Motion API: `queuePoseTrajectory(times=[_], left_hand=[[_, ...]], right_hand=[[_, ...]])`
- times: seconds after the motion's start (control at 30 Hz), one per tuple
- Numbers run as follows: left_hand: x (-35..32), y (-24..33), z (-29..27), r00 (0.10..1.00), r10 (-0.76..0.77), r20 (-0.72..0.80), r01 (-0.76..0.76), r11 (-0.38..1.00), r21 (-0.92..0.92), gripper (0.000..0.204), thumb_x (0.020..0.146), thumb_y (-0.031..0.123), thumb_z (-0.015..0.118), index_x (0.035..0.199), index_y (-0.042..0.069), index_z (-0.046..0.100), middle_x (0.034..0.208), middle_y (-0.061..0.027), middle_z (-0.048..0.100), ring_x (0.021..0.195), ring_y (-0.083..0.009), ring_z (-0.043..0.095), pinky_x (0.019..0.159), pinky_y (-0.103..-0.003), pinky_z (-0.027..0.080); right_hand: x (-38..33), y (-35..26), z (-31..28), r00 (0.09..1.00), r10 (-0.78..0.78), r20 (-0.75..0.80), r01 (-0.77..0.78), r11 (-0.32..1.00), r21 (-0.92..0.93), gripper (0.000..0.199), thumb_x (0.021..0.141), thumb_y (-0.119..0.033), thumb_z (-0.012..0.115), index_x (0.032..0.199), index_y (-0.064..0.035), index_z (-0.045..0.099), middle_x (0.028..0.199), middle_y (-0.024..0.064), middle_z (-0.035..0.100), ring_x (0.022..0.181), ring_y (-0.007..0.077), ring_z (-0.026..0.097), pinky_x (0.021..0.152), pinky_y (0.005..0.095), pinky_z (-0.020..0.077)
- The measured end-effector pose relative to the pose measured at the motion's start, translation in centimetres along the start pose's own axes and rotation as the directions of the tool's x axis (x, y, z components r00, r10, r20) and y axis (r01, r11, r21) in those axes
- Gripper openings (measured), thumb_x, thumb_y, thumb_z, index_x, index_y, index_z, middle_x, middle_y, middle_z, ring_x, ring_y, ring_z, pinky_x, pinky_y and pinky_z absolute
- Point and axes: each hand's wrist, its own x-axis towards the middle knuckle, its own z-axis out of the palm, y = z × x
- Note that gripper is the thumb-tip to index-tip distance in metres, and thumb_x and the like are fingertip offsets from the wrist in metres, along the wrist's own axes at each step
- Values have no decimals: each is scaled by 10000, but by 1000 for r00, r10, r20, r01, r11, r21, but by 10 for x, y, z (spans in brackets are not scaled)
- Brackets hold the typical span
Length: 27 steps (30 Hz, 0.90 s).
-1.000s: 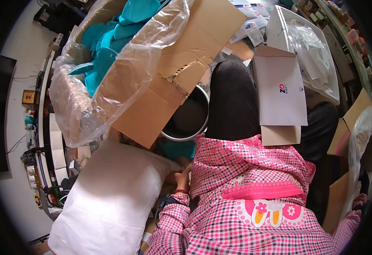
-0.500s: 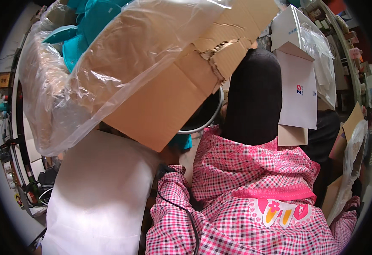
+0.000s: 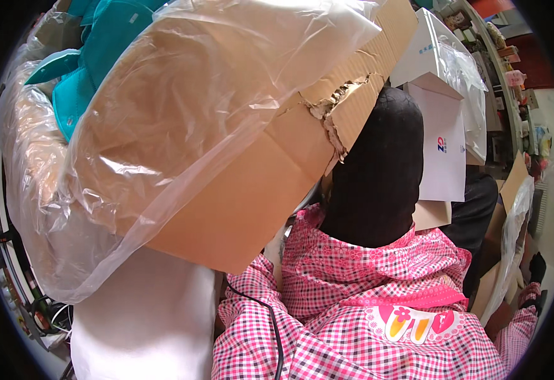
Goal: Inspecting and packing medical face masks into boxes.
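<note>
My left hand is hidden; its pink checked sleeve (image 3: 251,282) runs up under a large cardboard box flap (image 3: 226,221) with a torn edge. Over the flap and box lies a clear plastic liner (image 3: 157,120). Teal fabric pieces (image 3: 103,44), looking like folded face masks, fill the box at the upper left. At the far right, my right hand (image 3: 536,268), dark and apparently gloved, is stretched away from my body. It is near an open carton with plastic lining (image 3: 511,234), apart from it. Its fingers are too small and dark to make out.
A white covered surface (image 3: 144,316) stands at my left. A white carton (image 3: 438,139) with an open flap is beyond my black-clad knee (image 3: 378,171). Crowded shelves (image 3: 502,76) line the right side. A black cable (image 3: 267,310) hangs across my left sleeve.
The cardboard flap and plastic have come nearer and lower, covering my left wrist and most of the dark round container. My right hand has come into view at the right, farther forward.
</note>
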Motion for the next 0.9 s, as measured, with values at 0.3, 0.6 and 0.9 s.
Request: queuePoseTrajectory(times=[0.3,0.6,0.9], left_hand=[[-28,-39,-57,996,87,12,-84,987,-134,492,769,427,783,1081,55,705,1011,-206,715,971,-389,683,815,-464,536],[-166,-83,-355,769,639,19,-480,597,-643,470,704,276,883,1035,34,653,914,-99,702,818,-239,677,771,-354,535],[-226,-42,-570,692,34,-721,-709,-150,-689,450,866,163,747,1259,0,602,1068,-80,691,996,-202,661,901,-316,517]], right_hand=[[19,-38,60,992,-120,-47,124,988,93,302,935,-159,600,1221,-77,555,1085,79,604,1055,228,580,927,372,428],[27,-100,127,939,-271,-213,321,912,254,242,939,-141,582,1164,-55,610,1008,73,636,990,215,622,878,342,475],[25,-163,173,868,-360,-341,482,773,413,210,944,-123,565,1106,-34,665,930,68,669,924,202,665,828,312,522]])
